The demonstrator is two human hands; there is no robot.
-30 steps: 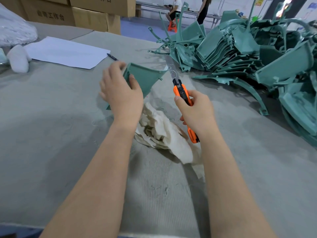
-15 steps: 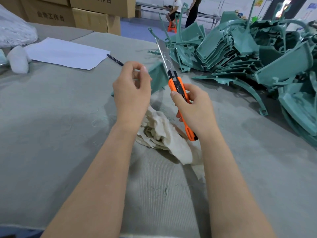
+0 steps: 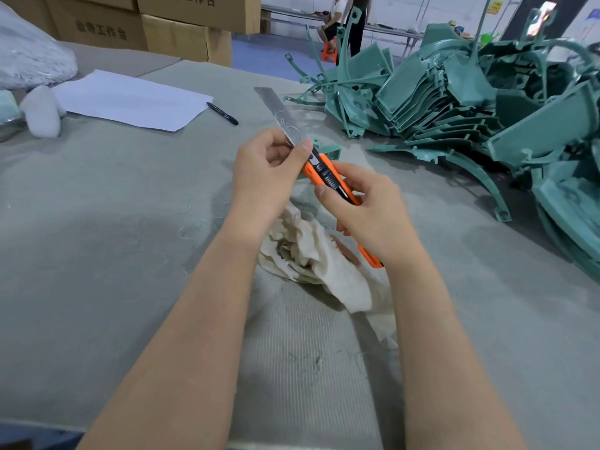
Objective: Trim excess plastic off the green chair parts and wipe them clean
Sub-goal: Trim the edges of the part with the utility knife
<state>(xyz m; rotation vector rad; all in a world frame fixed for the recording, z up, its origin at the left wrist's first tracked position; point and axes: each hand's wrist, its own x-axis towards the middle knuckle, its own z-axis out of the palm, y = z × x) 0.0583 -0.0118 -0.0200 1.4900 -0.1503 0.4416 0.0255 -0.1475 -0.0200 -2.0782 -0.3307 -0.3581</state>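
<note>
Left hand point(image 3: 263, 177) off green part point(image 3: 332, 154), fingers now pinching bare blade point(image 3: 276, 105) near its base. Part lies on desk point(image 3: 97, 206) just beyond hands. Right hand point(image 3: 367, 212) fingers wrapped round orange knife point(image 3: 328, 177). Risk: blade far extended, so one slip cuts fingers, or blade snaps.

Left hand point(image 3: 266, 177): raised, thumb and fingers pinching utility knife point(image 3: 319, 172) blade.
Right hand point(image 3: 370, 219): curled round the handle, thumb on top.
Forearms: bare, converging.

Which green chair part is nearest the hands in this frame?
The lone green part just behind the orange knife, sitting by itself. All the others are heaped together in the pile farther to the right.
</note>
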